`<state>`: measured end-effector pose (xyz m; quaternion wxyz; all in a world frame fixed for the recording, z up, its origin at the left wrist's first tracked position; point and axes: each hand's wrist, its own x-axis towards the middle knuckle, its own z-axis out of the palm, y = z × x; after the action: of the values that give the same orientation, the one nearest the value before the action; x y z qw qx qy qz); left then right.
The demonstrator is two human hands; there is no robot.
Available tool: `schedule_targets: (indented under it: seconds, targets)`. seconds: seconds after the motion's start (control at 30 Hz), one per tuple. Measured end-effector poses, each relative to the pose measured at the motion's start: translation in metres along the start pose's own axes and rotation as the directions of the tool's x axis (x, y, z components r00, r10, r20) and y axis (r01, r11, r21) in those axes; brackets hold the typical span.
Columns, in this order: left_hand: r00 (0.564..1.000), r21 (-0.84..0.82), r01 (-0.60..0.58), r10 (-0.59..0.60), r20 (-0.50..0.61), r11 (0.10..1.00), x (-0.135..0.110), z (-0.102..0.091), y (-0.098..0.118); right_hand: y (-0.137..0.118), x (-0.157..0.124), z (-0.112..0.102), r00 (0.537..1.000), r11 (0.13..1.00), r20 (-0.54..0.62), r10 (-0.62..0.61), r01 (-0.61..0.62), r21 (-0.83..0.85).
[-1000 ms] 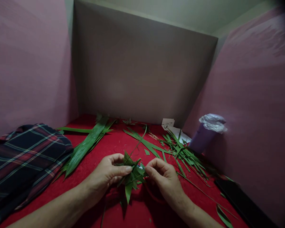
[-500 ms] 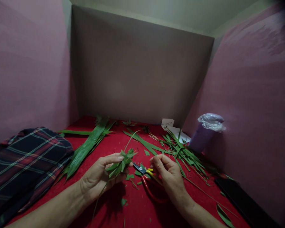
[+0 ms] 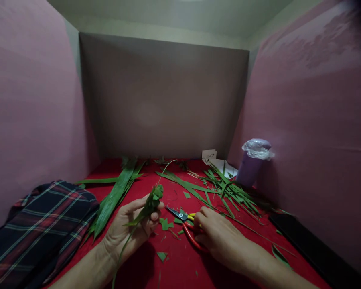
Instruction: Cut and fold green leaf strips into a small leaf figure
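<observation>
My left hand is closed around a small folded green leaf piece, held upright above the red table, with a thin strand trailing up and another down past my wrist. My right hand rests on the table over the red handles of a pair of scissors, fingers curled onto them. The black blades point left toward the leaf piece. Small green offcuts lie between my hands.
Long green leaves lie at the left, next to a plaid cloth. A heap of cut leaf strips spreads at the right, before a purple cup with a plastic cover. White paper lies at the back. Pink walls enclose the table.
My right hand let go of the leaf piece and dropped onto the scissors. My left hand turned the leaf piece upright. The view tilted upward a little.
</observation>
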<state>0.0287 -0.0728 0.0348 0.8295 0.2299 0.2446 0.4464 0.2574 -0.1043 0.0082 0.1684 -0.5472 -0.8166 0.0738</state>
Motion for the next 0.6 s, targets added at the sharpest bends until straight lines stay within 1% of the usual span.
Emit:
schedule_targets:
  seconds: [0.07, 0.13, 0.2, 0.23, 0.27, 0.3, 0.33, 0.4, 0.43, 0.47, 0.5, 0.6]
  targets:
    - [1.000, 0.001, 0.003, -0.003, -0.018, 1.000, 0.000, 0.002, 0.000, 0.002, -0.002, 0.003, 1.000, 1.000, -0.003, -0.013, 0.013, 0.016]
    - [0.999, 0.041, -0.021, 0.022, -0.024, 0.999, 0.001, 0.003, 0.000, 0.005, 0.000, 0.004, 1.000, 0.996, -0.015, -0.018, 0.019, 0.085]
    - [0.997, 0.125, -0.073, 0.077, -0.030, 0.989, 0.002, 0.004, 0.000, 0.009, 0.004, 0.004, 1.000, 0.975, -0.020, 0.007, -0.002, 0.222]
    - [0.993, 0.183, -0.107, 0.115, -0.036, 0.977, 0.003, 0.004, 0.000, 0.012, 0.006, 0.004, 0.999, 0.947, -0.009, 0.036, -0.031, 0.319]
    - [0.987, 0.246, -0.142, 0.156, -0.039, 0.959, 0.003, 0.003, 0.000, 0.014, 0.009, 0.003, 0.997, 0.899, 0.011, 0.074, -0.071, 0.432]
    - [0.980, 0.309, -0.175, 0.194, -0.034, 0.935, 0.004, 0.003, 0.000, 0.017, 0.011, 0.002, 0.993, 0.828, 0.041, 0.109, -0.113, 0.550]
    - [0.973, 0.369, -0.204, 0.229, -0.024, 0.907, 0.005, 0.002, 0.000, 0.020, 0.013, 0.000, 0.988, 0.738, 0.075, 0.138, -0.153, 0.658]
    - [0.960, 0.450, -0.257, 0.279, 0.017, 0.855, 0.008, -0.001, 0.002, 0.024, 0.015, -0.003, 0.979, 0.561, 0.129, 0.159, -0.198, 0.804]
    - [0.957, 0.481, -0.264, 0.289, 0.022, 0.836, 0.009, -0.003, 0.002, 0.025, 0.015, -0.006, 0.978, 0.498, 0.135, 0.160, -0.198, 0.844]
    - [0.957, 0.508, -0.261, 0.290, 0.023, 0.821, 0.010, -0.005, 0.003, 0.025, 0.014, -0.008, 0.978, 0.456, 0.139, 0.157, -0.197, 0.868]
    - [0.958, 0.532, -0.252, 0.287, 0.017, 0.809, 0.010, -0.006, 0.003, 0.024, 0.012, -0.010, 0.977, 0.432, 0.147, 0.152, -0.199, 0.880]
    - [0.962, 0.569, -0.231, 0.273, 0.011, 0.789, 0.012, -0.008, 0.002, 0.020, 0.007, -0.015, 0.971, 0.421, 0.200, 0.131, -0.237, 0.876]
